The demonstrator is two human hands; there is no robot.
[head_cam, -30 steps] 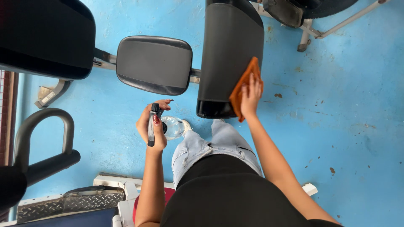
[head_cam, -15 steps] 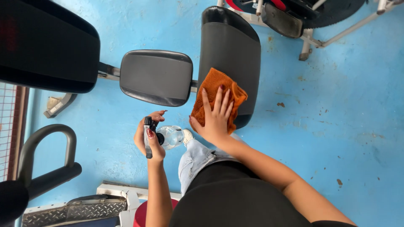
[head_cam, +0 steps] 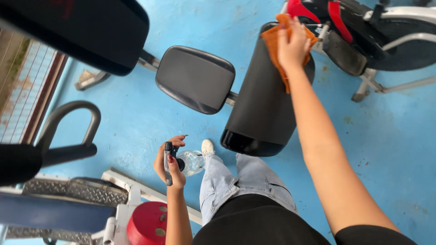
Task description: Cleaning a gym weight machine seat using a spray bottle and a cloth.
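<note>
Head view: the right hand (head_cam: 294, 43) is stretched out with its palm pressed flat on an orange cloth (head_cam: 278, 45), fingers spread over it rather than pinched around it. The cloth lies at the far end of a long black pad (head_cam: 263, 100), its loose edge hanging down the pad's left side. The left hand (head_cam: 169, 163) is held low, near the person's knee, clenched around a clear spray bottle (head_cam: 190, 162) with a black trigger head; the bottle points off to the right, toward the shoe (head_cam: 208, 146), not at the pad.

Beside the long pad, joined to it by a short bar, is a square seat pad (head_cam: 195, 79); a larger black pad (head_cam: 77, 31) fills the upper left corner. The blue floor (head_cam: 386, 149) shows scuffs and stains. A red and black exercise bike (head_cam: 363, 31) stands just past the pad's far end.

To wipe well from here, I judge that the palm should stay flat with steady pressure, so the cloth drags along instead of slipping under the hand. Strokes running the length of the pad — far end to near edge — would cover it in overlapping passes. The hanging flap could bunch up; tucking it under the fingers would help. The rounded sides and the glossy near edge need their own pass. The bottle is best kept aimed away until more spray is wanted.
</note>
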